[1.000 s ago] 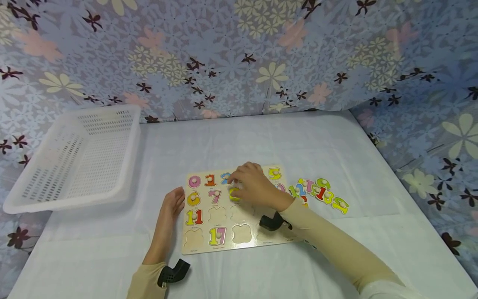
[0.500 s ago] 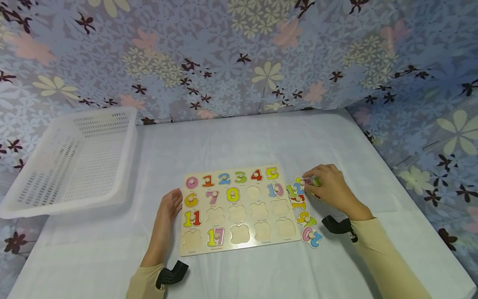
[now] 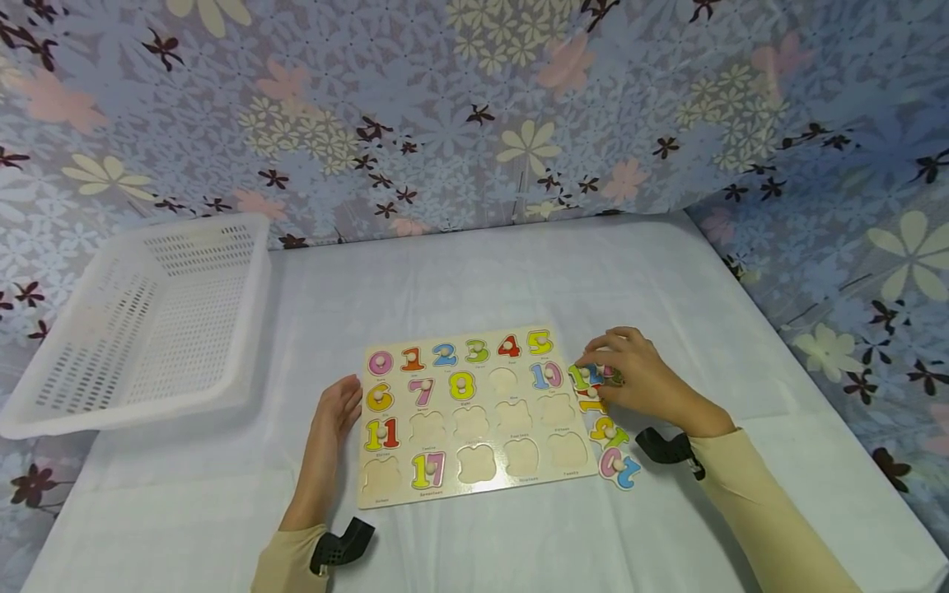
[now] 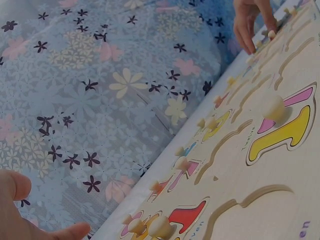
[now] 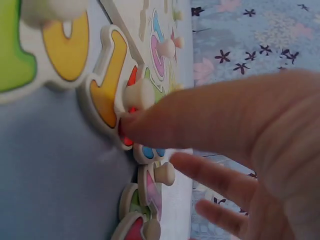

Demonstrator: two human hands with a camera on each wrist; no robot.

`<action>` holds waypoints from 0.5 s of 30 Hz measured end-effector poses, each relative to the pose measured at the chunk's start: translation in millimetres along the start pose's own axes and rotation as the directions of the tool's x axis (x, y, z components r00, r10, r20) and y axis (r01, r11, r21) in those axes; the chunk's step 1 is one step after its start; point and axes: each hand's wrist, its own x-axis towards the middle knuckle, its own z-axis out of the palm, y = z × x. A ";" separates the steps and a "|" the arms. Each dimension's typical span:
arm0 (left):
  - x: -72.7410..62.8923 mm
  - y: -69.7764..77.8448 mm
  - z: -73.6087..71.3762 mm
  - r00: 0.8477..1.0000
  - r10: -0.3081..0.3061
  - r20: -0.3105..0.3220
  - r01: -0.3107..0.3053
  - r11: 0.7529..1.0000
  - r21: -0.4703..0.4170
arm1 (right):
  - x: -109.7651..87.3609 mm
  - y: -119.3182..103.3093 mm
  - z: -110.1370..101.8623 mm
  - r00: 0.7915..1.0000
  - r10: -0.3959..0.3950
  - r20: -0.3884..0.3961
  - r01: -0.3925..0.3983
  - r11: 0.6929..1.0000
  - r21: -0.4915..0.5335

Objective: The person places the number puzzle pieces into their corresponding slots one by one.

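Note:
A wooden number puzzle board [image 3: 445, 492] lies on the table, with 0 to 8, 10, 11 and 17 in their recesses. My left hand [image 3: 339, 408] rests at the board's left edge, fingers relaxed and holding nothing. Off the right edge, my right hand [image 3: 645, 383] reaches over the loose number pieces, its thumb and fingers apart. Its fingertips are right at a green-and-blue 12 piece [image 3: 581, 379]. In the right wrist view, the thumb [image 5: 195, 117] is beside the knob of an orange-and-red number piece [image 5: 107, 95]. The index fingertip is hidden there.
A white plastic basket [image 3: 255, 329] stands at the left of the white-covered table [image 3: 460, 280]. More loose pieces, including a pink-and-blue one [image 3: 619, 468], lie along the board's right side. A floral cloth [image 3: 415, 123] hangs behind the table.
My right hand has left the board, where the 8 now shows in its recess, and moved right to the loose pieces, then slightly left over them. The left hand stays put.

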 end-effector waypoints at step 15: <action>-1.5 -3.4 -2.2 1.000 0.022 -0.007 -0.022 1.000 0.004 | 6.4 -6.3 -4.1 0.999 -0.032 -0.044 0.031 0.999 -0.031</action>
